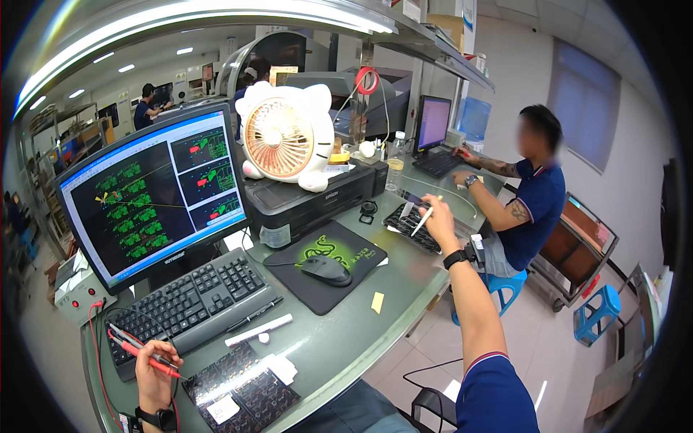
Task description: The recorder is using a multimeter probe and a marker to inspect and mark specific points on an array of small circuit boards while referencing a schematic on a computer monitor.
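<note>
At the lower left, my left hand (154, 374) is closed around test probes; a red one (164, 369) points toward a dark circuit board panel (242, 393) lying on the desk beside it. A white paper label (223, 409) and small white slips (281, 369) lie on that panel. My right arm is stretched far forward to the right. In my right hand (440, 221) is a slim white pen (422, 221), tilted with its lower end over a second dark circuit board panel (406, 229). Whether the pen touches that panel I cannot tell.
A monitor (155, 195) with green board layouts stands behind a black keyboard (195, 299). Nearby are a mouse (326, 270) on a black mat, a white marker (258, 330), a printer (314, 209) bearing a cat-shaped fan (285, 137), and a seated co-worker (534, 195) at the right.
</note>
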